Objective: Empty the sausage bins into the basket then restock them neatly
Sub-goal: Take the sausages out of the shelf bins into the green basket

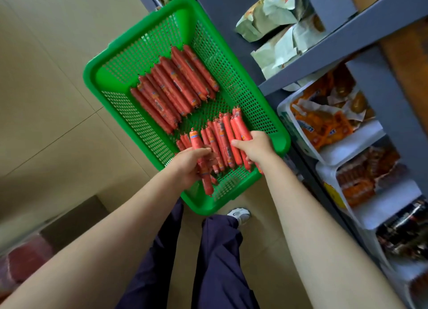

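Currently: green basket (111, 60), sausages (176, 88) lying diagonally across it. Left hand (190, 165) grips one sausage (201, 162) lengthwise; right hand (257, 146) clasps the near bundle (222, 137).

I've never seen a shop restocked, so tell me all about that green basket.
The basket is a green plastic rectangular tray with perforated walls and floor and a solid rim. It sits on the tiled floor beside the shelves. Inside lie two groups of red sausages. The left hand grips one sausage; the right hand holds several.
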### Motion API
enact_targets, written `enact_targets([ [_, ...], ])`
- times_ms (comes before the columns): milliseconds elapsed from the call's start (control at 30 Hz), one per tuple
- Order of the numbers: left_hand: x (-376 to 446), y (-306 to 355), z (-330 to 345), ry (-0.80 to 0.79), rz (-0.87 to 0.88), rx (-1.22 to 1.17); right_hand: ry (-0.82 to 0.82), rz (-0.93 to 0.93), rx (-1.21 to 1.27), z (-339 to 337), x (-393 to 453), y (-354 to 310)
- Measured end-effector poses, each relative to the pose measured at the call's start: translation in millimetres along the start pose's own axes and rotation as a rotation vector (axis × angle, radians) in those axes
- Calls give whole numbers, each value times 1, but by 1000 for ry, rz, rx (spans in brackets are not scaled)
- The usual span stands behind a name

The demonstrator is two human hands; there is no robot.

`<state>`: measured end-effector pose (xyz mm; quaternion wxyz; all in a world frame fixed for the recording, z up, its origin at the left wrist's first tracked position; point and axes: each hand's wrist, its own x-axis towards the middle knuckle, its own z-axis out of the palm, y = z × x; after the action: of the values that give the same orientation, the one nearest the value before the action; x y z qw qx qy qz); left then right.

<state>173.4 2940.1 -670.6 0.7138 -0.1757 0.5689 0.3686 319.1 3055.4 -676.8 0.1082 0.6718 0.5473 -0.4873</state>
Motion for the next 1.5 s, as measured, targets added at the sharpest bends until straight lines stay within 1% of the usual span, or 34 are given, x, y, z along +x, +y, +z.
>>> enact_targets([
  [133, 0, 5, -1, 9, -27, -75, 118, 27, -38, -2, 12, 0],
  [200, -2, 10, -1, 2, -33, -89, 142, 20, -46, -4, 7, -7],
  [267, -3, 15, 1, -12, -31, -107, 95, 12, 9, -2, 3, -15],
  [400, 0, 36, -5, -20, -7, -114, -69, -68, 178, 13, 2, -52],
  [467, 3, 52, -12, -24, 23, -99, -129, -120, 199, 21, 5, -75],
  [533, 5, 72, -19, -27, 50, -99, -156, -166, 200, 29, 8, -98],
  [600, 8, 96, -25, -6, 95, -124, -139, -208, 188, 38, 18, -120],
  [667, 10, 118, -29, 19, 163, -197, -90, -276, 156, 46, 31, -139],
  [767, 18, 139, -29, 24, 207, -264, -53, -326, 48, 54, 49, -155],
  [867, 26, 140, -29, 73, 218, -218, -76, -292, 13, 59, 56, -160],
  [933, 27, 138, -30, 76, 231, -181, -89, -281, 7, 60, 57, -159],
  [1067, 17, 131, -30, 56, 269, -110, -97, -271, 98, 55, 43, -153],
  [1133, 3, 130, -24, 40, 309, -32, -69, -285, 169, 44, 25, -153],
  [1200, -23, 132, -12, -1, 380, 47, -1, -339, 252, 23, -2, -157],
  [1267, -63, 134, 10, -45, 484, 110, 69, -415, 330, -11, -45, -164],
  [1333, -118, 133, 45, -111, 596, 172, 110, -501, 400, -55, -106, -171],
  [1400, -184, 129, 89, -228, 715, 233, 185, -599, 426, -109, -177, -176],
  [1500, -282, 116, 154, -481, 878, 313, 347, -696, 377, -191, -289, -171],
])
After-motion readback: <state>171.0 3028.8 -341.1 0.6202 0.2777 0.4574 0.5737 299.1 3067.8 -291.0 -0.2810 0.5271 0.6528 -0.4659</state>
